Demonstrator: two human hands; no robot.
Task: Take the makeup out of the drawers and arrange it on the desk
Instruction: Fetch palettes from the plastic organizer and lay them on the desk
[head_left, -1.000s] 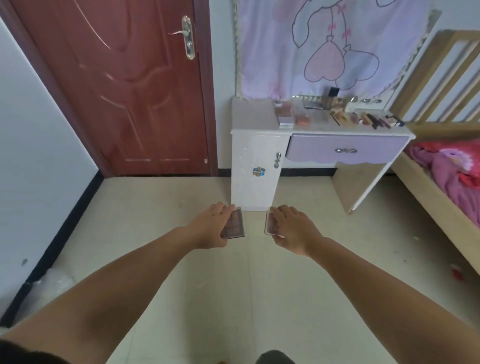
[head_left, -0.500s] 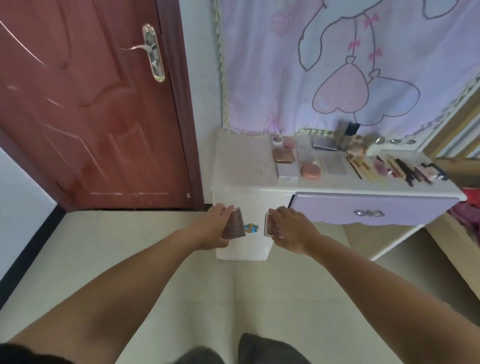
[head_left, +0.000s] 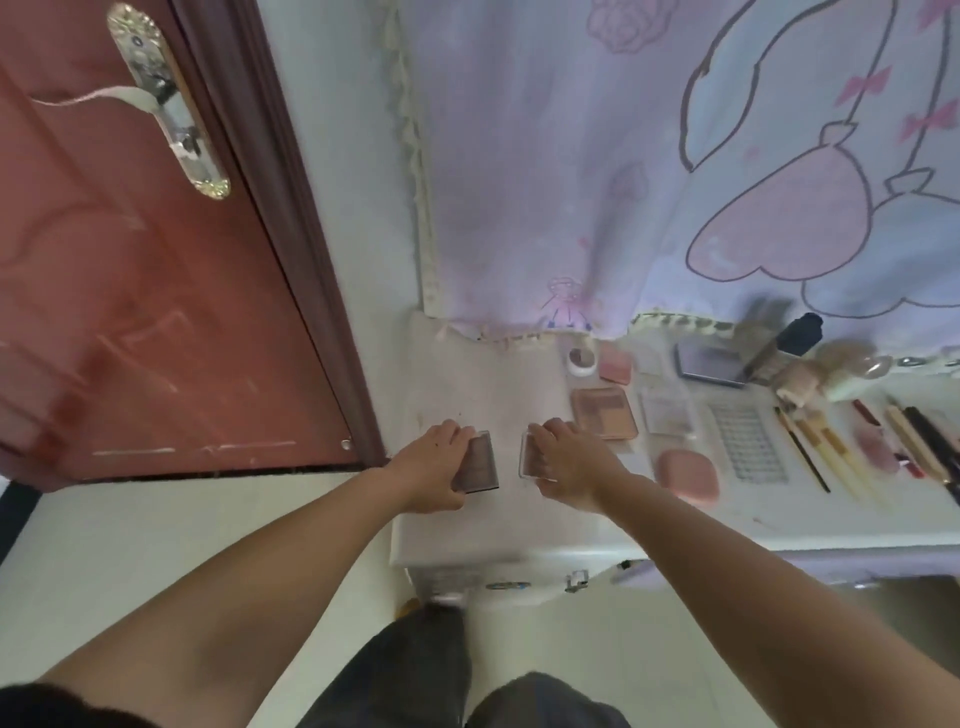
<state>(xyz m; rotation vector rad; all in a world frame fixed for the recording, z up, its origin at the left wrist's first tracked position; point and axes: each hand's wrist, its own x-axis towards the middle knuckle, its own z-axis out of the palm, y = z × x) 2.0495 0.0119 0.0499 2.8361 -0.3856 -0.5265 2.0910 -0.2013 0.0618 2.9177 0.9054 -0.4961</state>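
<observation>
My left hand (head_left: 431, 465) grips a dark brownish makeup palette (head_left: 480, 465) by its left side. My right hand (head_left: 569, 467) grips a second clear-edged palette (head_left: 530, 457) by its right side. Both palettes hover over the left part of the white desk top (head_left: 467, 384); whether they touch it I cannot tell. To the right lie a peach palette (head_left: 602, 413), a pink compact (head_left: 688, 475), a clear case (head_left: 667, 413), brushes and pencils (head_left: 831, 452) and a dark compact (head_left: 709, 364).
A red-brown door (head_left: 130, 312) stands at the left. A lilac printed curtain (head_left: 675, 156) hangs behind the desk. The lilac drawer front (head_left: 883, 569) shows under the desk's front edge at right. My legs (head_left: 415, 670) stand on pale floor tiles.
I have walked up to the desk from across the room. Both hands, each still holding its palette, now sit over the desk's left part instead of in front of the cabinet.
</observation>
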